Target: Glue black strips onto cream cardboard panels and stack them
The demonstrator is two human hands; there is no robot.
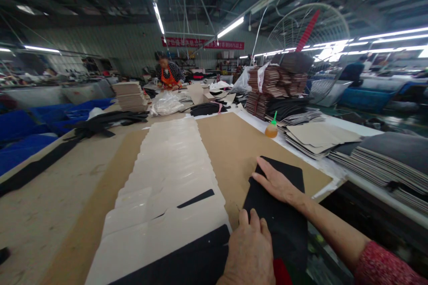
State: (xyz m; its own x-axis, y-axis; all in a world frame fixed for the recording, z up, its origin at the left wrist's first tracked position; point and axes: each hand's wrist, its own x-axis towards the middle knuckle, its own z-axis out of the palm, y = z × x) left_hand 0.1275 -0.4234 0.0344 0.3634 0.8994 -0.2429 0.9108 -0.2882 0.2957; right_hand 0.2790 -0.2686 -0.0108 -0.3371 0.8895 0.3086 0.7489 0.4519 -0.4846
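Observation:
A black sheet panel [277, 213] lies at the table's near right edge, its lower part reaching over that edge. Flat on its upper left part rests my right hand [276, 182], open, with fingers extended to the panel's rim. My left hand [249, 249] is lower down at the panel's left edge. Its fingers are slightly bent and apart, touching the panel; the thumb is hidden. To the left, a long row of overlapping beige panels [170, 164] runs away from me, with shiny spots on several. Another black piece [187, 258] lies at the near end of this row.
Brown board [244, 142] covers the table beneath. A bottle of amber liquid with a green nozzle [271, 129] stands beyond the panel. Stacked grey-edged panels [384, 156] line the right; black strips [107, 120] lie left. A person in an orange apron [169, 73] is at the far end.

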